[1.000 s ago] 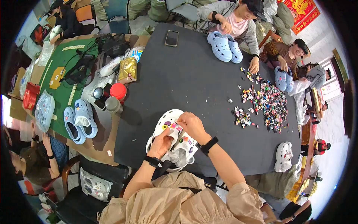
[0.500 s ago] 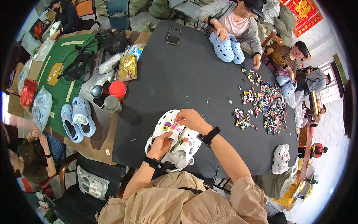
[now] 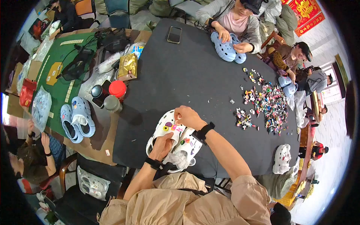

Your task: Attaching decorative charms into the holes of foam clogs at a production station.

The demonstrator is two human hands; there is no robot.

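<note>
At the near edge of the black table (image 3: 161, 82), my left hand (image 3: 162, 146) grips a white clog (image 3: 160, 129), its thumb on the upper and its fingers out of sight inside the opening. Colourful shoe charms, among them a yellow flower (image 3: 165, 128) and a purple one, sit on its toe. My right hand (image 3: 188, 117) is closed in a pinch against the right side of that toe; anything between its fingertips is hidden. Close beside it rests the second white clog (image 3: 195, 147), also bearing charms, with clear plastic stuffing (image 3: 179, 159) in its opening.
Loose charms (image 3: 275, 107) lie heaped at the right. Across the table a person's hands (image 3: 243, 47) work on light blue clogs (image 3: 225, 50). A white clog (image 3: 282, 159) stands at the right edge. Jars, a red lid (image 3: 117, 89) and blue clogs (image 3: 83, 116) are at left.
My right hand has shifted slightly left and down over the clog's toe, its fingers curled tighter. The person opposite has brought a second hand from the charms to the blue clogs.
</note>
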